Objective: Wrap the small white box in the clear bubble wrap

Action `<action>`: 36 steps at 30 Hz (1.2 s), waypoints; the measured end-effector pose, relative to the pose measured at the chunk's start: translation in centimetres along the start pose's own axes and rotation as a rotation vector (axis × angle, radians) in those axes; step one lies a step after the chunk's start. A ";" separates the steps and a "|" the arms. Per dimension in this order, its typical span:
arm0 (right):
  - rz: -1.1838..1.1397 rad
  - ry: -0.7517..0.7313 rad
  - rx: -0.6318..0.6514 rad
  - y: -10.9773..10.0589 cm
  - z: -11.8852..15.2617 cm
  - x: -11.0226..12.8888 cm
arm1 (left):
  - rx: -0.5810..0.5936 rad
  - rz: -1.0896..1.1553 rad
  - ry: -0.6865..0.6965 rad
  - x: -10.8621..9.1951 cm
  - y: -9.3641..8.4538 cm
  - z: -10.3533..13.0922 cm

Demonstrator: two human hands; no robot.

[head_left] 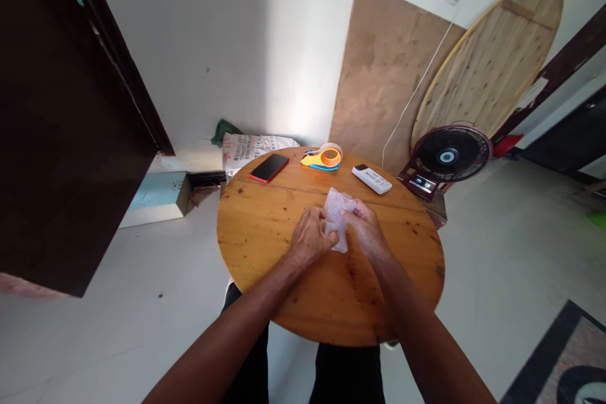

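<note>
A piece of pale, translucent bubble wrap (337,205) lies near the middle of the round wooden table (255,233), partly folded. My left hand (310,233) is closed on its left side, thumb and fingers around a small whitish part whose nature I cannot make out. My right hand (367,224) pinches the wrap's upper right edge between thumb and fingers. Beyond the hands stands an orange and blue tape dispenser (324,158) with a roll of clear tape. A dark-screened phone with a red edge (269,167) lies to its left, and a white device (372,178) to its right.
Behind the table's right side stands a dark red fan (449,154). A large round wooden board (492,63) and a brown panel (388,69) lean on the wall, a white cord hanging before them. A printed sack (255,144) sits behind the table's left edge.
</note>
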State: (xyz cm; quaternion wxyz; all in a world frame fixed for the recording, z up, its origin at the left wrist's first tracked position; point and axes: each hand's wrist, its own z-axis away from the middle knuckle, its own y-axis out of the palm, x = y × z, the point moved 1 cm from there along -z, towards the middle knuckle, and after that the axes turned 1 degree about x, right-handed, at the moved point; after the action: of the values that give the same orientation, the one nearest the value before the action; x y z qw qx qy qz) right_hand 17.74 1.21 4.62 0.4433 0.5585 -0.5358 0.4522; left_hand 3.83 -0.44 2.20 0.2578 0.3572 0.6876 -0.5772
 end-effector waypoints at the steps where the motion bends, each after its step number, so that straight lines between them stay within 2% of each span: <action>1: 0.027 -0.006 -0.002 0.0 0.3 0.1 | -0.008 0.016 -0.008 0.1 0.0 -0.1; 4: 0.105 -0.005 -0.011 0.1 1.2 0.5 | 0.005 0.076 -0.004 0.6 0.1 -0.4; 10: 0.160 0.023 -0.003 -0.1 2.3 0.6 | 0.133 0.371 0.100 1.5 0.5 -1.0; 15: 0.175 0.019 0.038 -0.7 2.6 0.7 | 0.277 0.620 0.017 1.5 0.7 -1.0; 20: 0.270 -0.020 0.045 -0.8 3.1 0.7 | 0.302 0.667 -0.036 1.5 0.6 -1.0; 26: 0.379 -0.099 0.118 -0.4 4.6 0.5 | 0.350 0.798 -0.038 1.3 0.6 -0.8; 30: 0.498 -0.151 0.126 -0.3 5.5 0.5 | 0.419 0.878 -0.051 1.2 0.4 -0.7; 36: 0.614 -0.209 0.156 -0.3 6.0 -0.1 | 0.476 0.758 0.022 1.7 -0.8 -0.9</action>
State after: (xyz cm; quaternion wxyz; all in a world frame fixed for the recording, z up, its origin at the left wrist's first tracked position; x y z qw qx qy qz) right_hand 18.25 -4.64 3.37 0.1849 0.4467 -0.6853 0.5446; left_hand 2.16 0.67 1.57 0.3545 0.6395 0.3588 -0.5802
